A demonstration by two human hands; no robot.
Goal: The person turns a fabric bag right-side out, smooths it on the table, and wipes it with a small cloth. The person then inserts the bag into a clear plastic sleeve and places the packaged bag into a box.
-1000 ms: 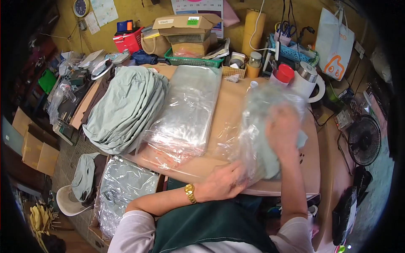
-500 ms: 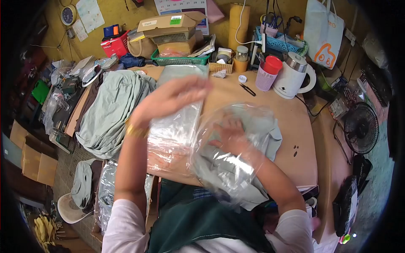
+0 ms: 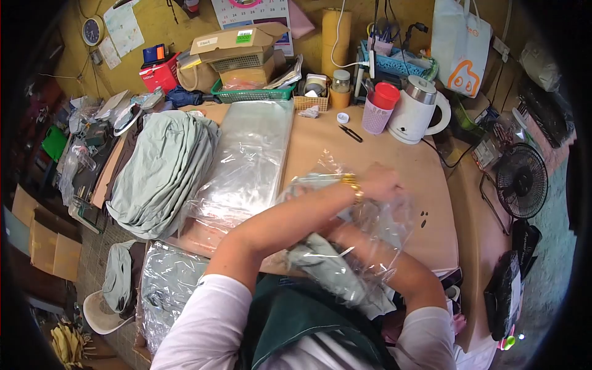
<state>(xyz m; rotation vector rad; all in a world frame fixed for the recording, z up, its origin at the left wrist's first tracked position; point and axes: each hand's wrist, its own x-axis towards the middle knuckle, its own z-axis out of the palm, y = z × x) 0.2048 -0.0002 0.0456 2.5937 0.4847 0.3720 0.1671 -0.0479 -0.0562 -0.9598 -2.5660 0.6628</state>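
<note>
My left hand (image 3: 381, 182) reaches across above my right forearm, its fingers pinched on the edge of a clear plastic bag (image 3: 391, 225). The gold watch (image 3: 353, 187) is on that wrist. My right hand (image 3: 299, 196) is under the clear plastic at the left, partly hidden by my left arm; its grip does not show. Pale green cloth (image 3: 324, 256) lies under and inside the plastic, hanging over the table's front edge. To the left are a stack of flat clear bags (image 3: 253, 148) and a pile of folded pale green cloth (image 3: 157, 166).
Along the back of the table (image 3: 314, 139) stand a green basket (image 3: 256, 94), a jar, a purple cup (image 3: 376, 117) with a red one and a white kettle (image 3: 410, 114). Black tweezers (image 3: 351, 133) lie before them. A fan (image 3: 521, 180) is at the right.
My left hand has swung from above the flat bags to the right, over my right arm, and closed on the plastic. My right hand has moved left. The bag and cloth have crumpled and shifted.
</note>
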